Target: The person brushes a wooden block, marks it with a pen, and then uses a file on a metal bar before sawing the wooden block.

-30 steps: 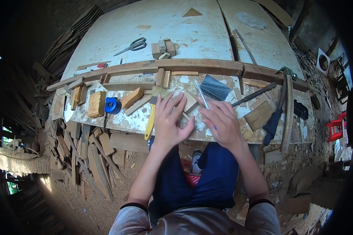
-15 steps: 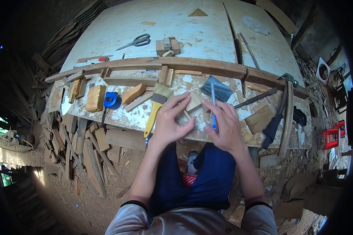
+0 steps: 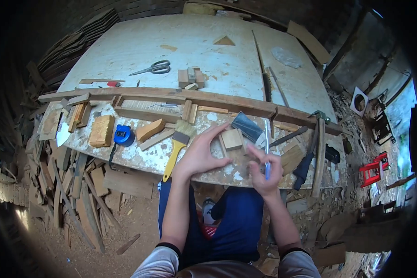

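My left hand (image 3: 200,154) rests at the bench's near side with thumb and index finger spread apart. Just right of that gap sits a small pale wooden block (image 3: 232,140), a thin wood strip along its left side. In my right hand (image 3: 267,175), curled fingers hold a blue-and-silver pen (image 3: 267,147) nearly upright. Behind the block lies a dark blue-grey flat sheet (image 3: 248,126). A yellow-handled paintbrush (image 3: 174,157) lies left of my left hand, with its bristles away from me.
A blue tape measure (image 3: 123,135) and wooden blocks (image 3: 102,131) are at left. A long wooden rail (image 3: 217,100) crosses the bench, with scissors (image 3: 154,68) beyond it. A hammer-like tool (image 3: 319,148) lies at right. Wood offcuts (image 3: 85,194) pile up below left.
My right hand has drawn back from the block, its fingers now curled round the pen. My left thumb and index finger have spread wider. The whole view has shifted.
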`<state>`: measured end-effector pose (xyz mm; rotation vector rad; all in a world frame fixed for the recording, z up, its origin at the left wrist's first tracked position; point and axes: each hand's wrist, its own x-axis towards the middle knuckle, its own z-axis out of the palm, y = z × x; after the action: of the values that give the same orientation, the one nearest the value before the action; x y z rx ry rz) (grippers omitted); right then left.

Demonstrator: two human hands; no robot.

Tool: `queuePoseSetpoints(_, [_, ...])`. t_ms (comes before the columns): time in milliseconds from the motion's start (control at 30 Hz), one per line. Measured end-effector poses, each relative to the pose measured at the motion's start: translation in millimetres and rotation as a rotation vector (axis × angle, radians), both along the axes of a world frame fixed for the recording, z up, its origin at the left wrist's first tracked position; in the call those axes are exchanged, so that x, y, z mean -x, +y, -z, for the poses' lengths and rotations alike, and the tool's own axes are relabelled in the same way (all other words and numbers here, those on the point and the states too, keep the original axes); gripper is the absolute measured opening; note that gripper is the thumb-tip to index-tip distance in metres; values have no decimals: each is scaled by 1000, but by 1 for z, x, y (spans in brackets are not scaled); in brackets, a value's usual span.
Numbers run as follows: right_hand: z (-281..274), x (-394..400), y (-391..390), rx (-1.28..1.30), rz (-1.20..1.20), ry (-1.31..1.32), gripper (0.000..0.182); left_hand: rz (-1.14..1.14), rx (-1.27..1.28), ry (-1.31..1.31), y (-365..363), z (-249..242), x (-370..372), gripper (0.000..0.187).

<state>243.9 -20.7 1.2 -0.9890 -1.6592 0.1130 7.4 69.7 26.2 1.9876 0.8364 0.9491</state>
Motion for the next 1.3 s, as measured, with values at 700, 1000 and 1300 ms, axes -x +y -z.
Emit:
queuePoseSetpoints(700, [-23, 45, 26, 400, -24, 514, 30, -82, -74, -61, -5, 15, -8, 135])
queuePoseSetpoints(1000, [-13, 39, 21, 395, -112, 664, 25, -54, -32, -147, -7, 13, -8, 123])
queuePoseSetpoints(1300, [-6, 38, 19, 471, -145, 644, 25, -105, -41, -88, -7, 15, -7, 113])
